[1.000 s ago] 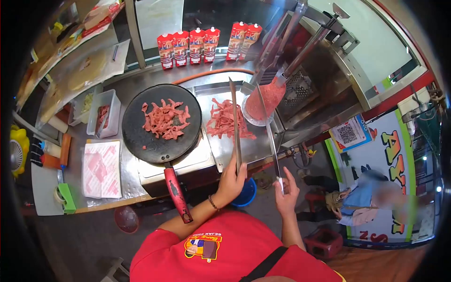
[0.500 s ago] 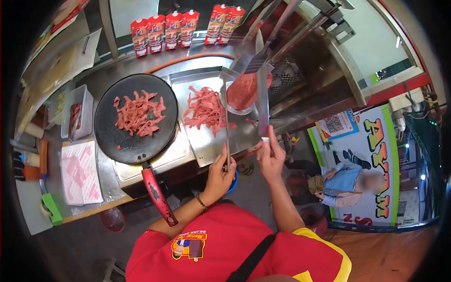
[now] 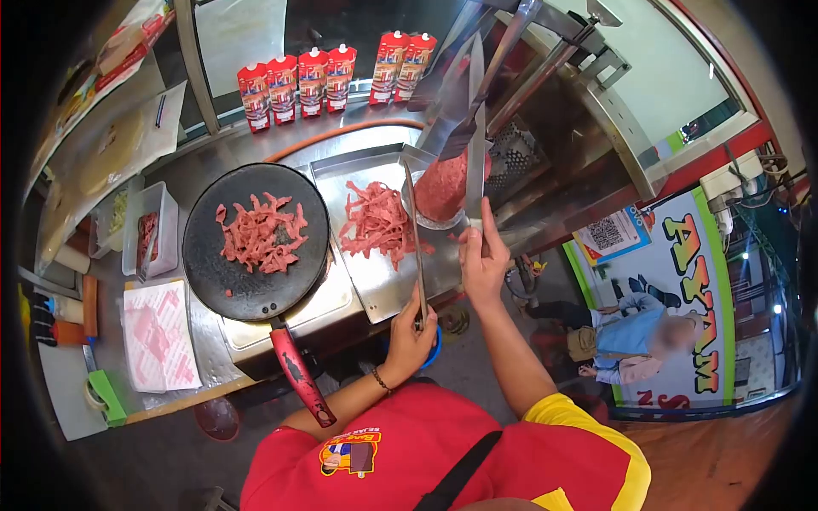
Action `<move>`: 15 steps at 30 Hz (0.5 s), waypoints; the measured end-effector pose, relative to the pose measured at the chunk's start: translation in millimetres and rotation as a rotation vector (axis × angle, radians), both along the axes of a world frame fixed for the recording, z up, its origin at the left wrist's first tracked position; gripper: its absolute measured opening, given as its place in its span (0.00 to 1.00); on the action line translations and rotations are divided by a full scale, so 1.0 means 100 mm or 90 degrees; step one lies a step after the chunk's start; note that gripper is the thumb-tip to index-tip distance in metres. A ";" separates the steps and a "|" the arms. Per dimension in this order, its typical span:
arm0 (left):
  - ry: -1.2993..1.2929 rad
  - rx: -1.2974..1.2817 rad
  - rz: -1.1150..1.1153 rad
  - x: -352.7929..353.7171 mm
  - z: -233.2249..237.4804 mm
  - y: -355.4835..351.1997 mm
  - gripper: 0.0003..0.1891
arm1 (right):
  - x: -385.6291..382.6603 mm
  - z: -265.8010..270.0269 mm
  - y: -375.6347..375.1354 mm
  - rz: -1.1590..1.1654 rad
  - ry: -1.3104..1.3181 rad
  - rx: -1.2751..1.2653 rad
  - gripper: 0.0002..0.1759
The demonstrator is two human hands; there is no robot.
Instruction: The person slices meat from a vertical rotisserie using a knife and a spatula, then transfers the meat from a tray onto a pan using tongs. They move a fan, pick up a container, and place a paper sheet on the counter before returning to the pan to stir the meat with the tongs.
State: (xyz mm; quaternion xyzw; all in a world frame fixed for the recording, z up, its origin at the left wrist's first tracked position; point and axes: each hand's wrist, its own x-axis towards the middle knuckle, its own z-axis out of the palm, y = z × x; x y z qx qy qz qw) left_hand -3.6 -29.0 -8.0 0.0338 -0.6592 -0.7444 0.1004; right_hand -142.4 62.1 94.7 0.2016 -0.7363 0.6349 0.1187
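My right hand (image 3: 484, 266) grips a long knife (image 3: 475, 162), its index finger stretched along the base of the blade. The blade lies along the right side of a cone of reddish meat (image 3: 441, 189) on a spit. My left hand (image 3: 411, 339) is closed on a thin, long metal tool (image 3: 416, 247), seen nearly edge-on at the left of the cone. Beside that tool, a pile of thin meat slices (image 3: 375, 220) rests on a metal tray (image 3: 388, 294). More meat strips (image 3: 264, 234) lie in a black flat pan (image 3: 209, 285) with a worn red handle (image 3: 300, 375).
Several red cartons (image 3: 313, 83) line the back ledge. At left are a plastic tub (image 3: 166, 243) of dark red food, printed paper sheets (image 3: 162, 341) and a green tape dispenser (image 3: 109, 396). A perforated grill panel (image 3: 509, 157) stands behind the meat. A person (image 3: 635, 341) is outside at right.
My right hand and the knife have moved farther from my body along the meat. The view has shifted a little, so the counter appears lower. My left hand keeps its grip.
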 end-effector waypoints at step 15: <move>-0.012 0.155 -0.001 -0.13 0.20 -0.02 0.32 | 0.28 -0.55 0.25 -0.007 0.054 0.104 0.30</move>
